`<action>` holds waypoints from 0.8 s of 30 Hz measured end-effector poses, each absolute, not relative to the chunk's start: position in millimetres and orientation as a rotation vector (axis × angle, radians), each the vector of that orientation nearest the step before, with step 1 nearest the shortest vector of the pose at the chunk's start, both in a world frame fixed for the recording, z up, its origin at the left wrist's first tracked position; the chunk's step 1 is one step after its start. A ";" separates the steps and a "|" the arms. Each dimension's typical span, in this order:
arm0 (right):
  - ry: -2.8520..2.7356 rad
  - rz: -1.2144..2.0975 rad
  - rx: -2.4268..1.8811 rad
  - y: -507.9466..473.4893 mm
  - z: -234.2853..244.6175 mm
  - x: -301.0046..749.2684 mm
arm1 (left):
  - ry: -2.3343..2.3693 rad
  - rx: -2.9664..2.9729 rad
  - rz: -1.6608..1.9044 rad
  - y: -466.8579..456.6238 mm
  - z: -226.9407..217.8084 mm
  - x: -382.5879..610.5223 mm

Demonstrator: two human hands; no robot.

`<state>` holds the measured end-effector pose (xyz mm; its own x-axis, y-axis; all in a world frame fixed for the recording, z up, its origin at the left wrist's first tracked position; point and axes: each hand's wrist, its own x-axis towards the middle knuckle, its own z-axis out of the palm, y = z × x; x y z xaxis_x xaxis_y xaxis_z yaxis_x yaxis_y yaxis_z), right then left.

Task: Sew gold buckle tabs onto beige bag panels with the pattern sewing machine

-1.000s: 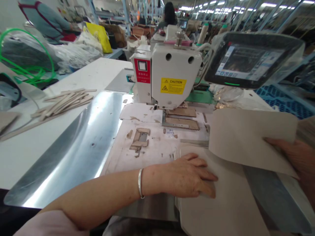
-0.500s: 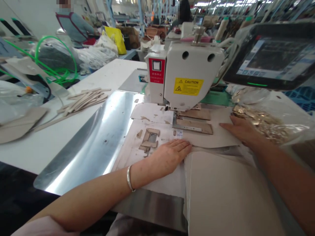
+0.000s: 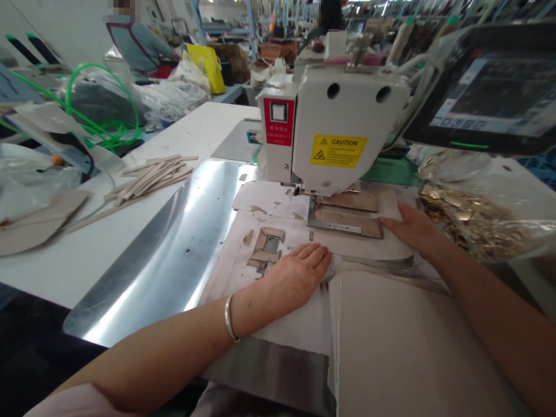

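Note:
A beige panel (image 3: pixel 360 245) lies under the head of a white sewing machine (image 3: pixel 343 133), partly beneath a metal clamp frame (image 3: pixel 336 226) with brown pads. My left hand (image 3: pixel 299 275) rests flat on the white template sheet (image 3: pixel 299 330), fingers stretched out, their tips by the panel's lower left corner. At the panel's right edge is my right hand (image 3: pixel 410 229), thumb on the panel near the clamp and the other fingers extended beyond. Closer to me, a stack of beige panels (image 3: pixel 403 341) sits below both hands.
Thin beige strips (image 3: pixel 152 179) lie piled on the white table at left, beside a shiny metal plate (image 3: pixel 174 249). A bag of gold-coloured metal pieces (image 3: pixel 469 220) stands at right under a control screen (image 3: pixel 490 95). Another person (image 3: pixel 136 46) is at the back left.
My right hand has moved left along with the panel's right edge, and the panel now covers a small label on the template. My left hand has drawn back slightly.

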<state>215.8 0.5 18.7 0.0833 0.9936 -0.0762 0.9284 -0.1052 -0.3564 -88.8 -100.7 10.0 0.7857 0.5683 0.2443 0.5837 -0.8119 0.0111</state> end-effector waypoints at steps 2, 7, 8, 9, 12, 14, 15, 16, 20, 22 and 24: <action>-1.905 0.423 -2.153 -10.9 27.5 220.0 | -0.939 -2.904 -0.362 -98.7 9.4 -88.3; -2.146 0.412 -1.699 -66.6 30.8 251.9 | -0.944 -2.919 -0.370 -94.7 11.6 -86.1; -2.230 0.454 -1.635 -79.1 27.9 257.5 | -0.946 -2.924 -0.366 -94.4 12.6 -85.3; -2.307 0.495 -1.574 -90.5 24.3 261.8 | -0.952 -2.930 -0.359 -94.1 13.5 -84.5; -2.443 0.524 -1.445 -112.9 12.8 267.2 | -0.980 -2.953 -0.348 -93.7 14.9 -82.0; -2.478 0.477 -1.427 -117.3 8.0 267.4 | -1.003 -2.970 -0.344 -93.3 14.4 -80.9; -2.491 0.457 -1.426 -117.2 6.8 267.4 | -1.017 -2.978 -0.340 -93.1 13.8 -80.6; -2.508 0.445 -1.423 -116.3 6.2 267.4 | -1.032 -2.985 -0.334 -92.8 13.0 -80.3; -2.535 0.399 -1.429 -112.8 6.0 266.7 | -1.071 -3.003 -0.324 -91.8 11.0 -79.8; -2.529 0.370 -1.442 -114.1 5.8 265.0 | -1.075 -3.011 -0.319 -91.5 11.1 -79.5; -2.521 0.337 -1.461 -116.9 6.4 262.4 | -1.090 -3.017 -0.310 -91.2 11.3 -79.3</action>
